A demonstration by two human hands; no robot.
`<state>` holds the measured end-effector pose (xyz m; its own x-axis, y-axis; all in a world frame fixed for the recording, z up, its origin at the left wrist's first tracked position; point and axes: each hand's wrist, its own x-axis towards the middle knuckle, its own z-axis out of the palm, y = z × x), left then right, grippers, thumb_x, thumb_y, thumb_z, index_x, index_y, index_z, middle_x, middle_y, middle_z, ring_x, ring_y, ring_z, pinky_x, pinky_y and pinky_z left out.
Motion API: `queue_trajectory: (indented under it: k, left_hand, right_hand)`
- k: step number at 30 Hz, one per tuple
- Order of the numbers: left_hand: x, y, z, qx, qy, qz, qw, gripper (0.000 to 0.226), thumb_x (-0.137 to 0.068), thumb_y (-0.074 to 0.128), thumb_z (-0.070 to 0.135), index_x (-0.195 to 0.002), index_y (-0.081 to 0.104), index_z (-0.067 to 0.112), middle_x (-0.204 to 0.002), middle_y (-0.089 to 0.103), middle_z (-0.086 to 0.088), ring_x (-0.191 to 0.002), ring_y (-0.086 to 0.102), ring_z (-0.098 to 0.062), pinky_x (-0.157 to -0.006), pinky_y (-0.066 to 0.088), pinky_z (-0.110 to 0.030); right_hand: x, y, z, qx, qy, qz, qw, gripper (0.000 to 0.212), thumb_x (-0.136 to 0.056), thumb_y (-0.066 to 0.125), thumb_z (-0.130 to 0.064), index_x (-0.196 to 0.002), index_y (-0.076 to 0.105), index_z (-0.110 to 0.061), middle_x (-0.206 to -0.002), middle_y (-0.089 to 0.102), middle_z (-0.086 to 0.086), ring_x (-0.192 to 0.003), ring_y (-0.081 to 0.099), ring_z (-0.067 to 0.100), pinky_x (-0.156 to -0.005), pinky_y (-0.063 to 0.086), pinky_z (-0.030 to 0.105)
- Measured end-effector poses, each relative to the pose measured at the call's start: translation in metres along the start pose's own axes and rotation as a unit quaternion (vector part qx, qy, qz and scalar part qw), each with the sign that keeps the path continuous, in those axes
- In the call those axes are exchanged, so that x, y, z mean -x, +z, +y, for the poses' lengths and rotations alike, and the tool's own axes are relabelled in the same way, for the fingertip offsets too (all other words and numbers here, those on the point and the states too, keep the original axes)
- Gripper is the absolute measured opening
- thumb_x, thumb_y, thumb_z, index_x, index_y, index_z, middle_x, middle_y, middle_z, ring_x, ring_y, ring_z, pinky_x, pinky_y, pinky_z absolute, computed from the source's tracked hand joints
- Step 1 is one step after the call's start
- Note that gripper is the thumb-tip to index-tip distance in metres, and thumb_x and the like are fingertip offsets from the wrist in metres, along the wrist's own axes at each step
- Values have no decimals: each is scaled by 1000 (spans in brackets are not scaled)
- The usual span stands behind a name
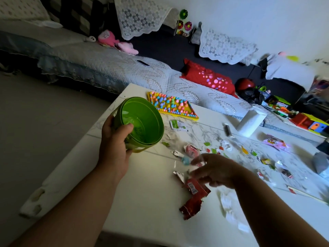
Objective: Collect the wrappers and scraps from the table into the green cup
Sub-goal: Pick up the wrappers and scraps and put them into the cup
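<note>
My left hand grips the green cup by its rim, thumb inside, and holds it tilted over the table's left part with its mouth toward me. My right hand is blurred, hovering with loosely spread fingers over a torn red wrapper and a silver foil scrap. Whether it pinches anything I cannot tell. Several small scraps lie beyond it: a red candy wrapper, a green-and-white sachet, green bits, crumpled white paper.
The white table ends at left and near edges. On it sit a yellow mat with coloured bumps, a white tissue pack, a dark pen, a pink packet. A sofa with a red cushion lies behind.
</note>
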<state>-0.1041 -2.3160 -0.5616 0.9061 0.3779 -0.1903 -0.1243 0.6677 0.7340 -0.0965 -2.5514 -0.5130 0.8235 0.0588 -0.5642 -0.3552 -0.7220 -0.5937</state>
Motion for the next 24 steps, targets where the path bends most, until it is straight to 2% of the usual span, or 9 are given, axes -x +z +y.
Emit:
queue_trajectory:
  k: [2,4,5,8,10,15,18,21,24]
  left_hand:
    - [1,2,-1,-2,-2,-2,1000,57,-92,58,11,-142,49,37,-140,59,3,-119,59,-23,-80,49,-38]
    - [3,4,-2,-4,-4,-5,1000,57,-92,59,11,-142,49,37,-140,59,4,-117,59,-21,-79,48,-37]
    - [4,5,-3,-5,-5,-6,1000,57,-92,59,11,-142,49,38,-140,59,4,-117,59,-21,-79,48,-37]
    - [6,7,-5,-10,-10,-8,1000,57,-92,59,11,-141,49,38,-139,59,4,-117,59,-21,-77,48,-35]
    - [8,8,-6,-14,-14,-9,1000,57,-92,59,11,-141,49,38,-139,59,4,-120,58,-23,-82,48,-37]
    - [12,12,-9,-25,-14,-12,1000,58,-92,59,10,-142,48,38,-140,58,4,-124,56,-25,-99,46,-48]
    - [14,13,-10,-30,-13,-20,999,59,-92,59,9,-143,48,37,-140,58,3,-124,56,-26,-102,45,-51]
    - [14,12,-10,-32,-13,-24,999,62,-87,63,12,-142,49,38,-140,59,3,-124,57,-26,-104,45,-53]
    - [17,13,-10,-32,-16,-27,999,67,-77,67,18,-139,51,41,-137,60,5,-124,57,-27,-105,45,-57]
  right_hand:
    - [1,12,11,87,18,36,995,45,-75,77,-13,-115,54,-11,-84,65,1,-52,60,5,-39,41,15]
    - [-4,20,21,195,25,93,976,54,-72,79,-27,-116,54,-7,-100,62,4,-71,59,10,-61,54,22]
    - [-7,22,25,229,36,109,967,58,-69,80,-35,-115,57,-7,-104,62,6,-78,56,12,-70,52,26]
    - [-15,21,30,247,69,110,960,57,-66,78,-49,-100,65,-5,-81,62,1,-64,48,8,-54,40,21]
    - [-16,21,31,237,57,98,965,53,-68,79,-45,-100,65,-6,-74,55,-3,-62,46,6,-52,37,18]
    - [-14,19,34,100,7,95,990,45,-76,76,-25,-114,53,-17,-92,53,-3,-77,54,11,-53,49,20]
    - [0,3,35,14,3,63,998,22,-90,60,-21,-111,54,-19,-103,60,6,-87,62,18,-57,55,26]
    - [17,-18,25,-68,-53,78,993,15,-94,50,-8,-102,60,-15,-88,66,7,-70,62,13,-55,49,25]
    - [28,-34,0,-218,-126,150,956,15,-91,52,-1,-90,63,-11,-72,63,6,-55,58,11,-56,44,25]
